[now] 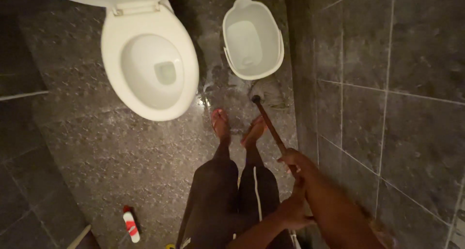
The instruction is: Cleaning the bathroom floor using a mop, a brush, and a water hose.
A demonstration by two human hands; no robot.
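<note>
Both hands gripping wooden mop handle, slanting down-left toward wet floor by white bucket

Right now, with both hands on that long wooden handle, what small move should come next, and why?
Probably a short pull of the long brown wooden handle back toward the feet. Its head rests on the wet dark speckled floor just below the white plastic bucket, and water shines there. The right hand and left hand both hold the handle.
</note>
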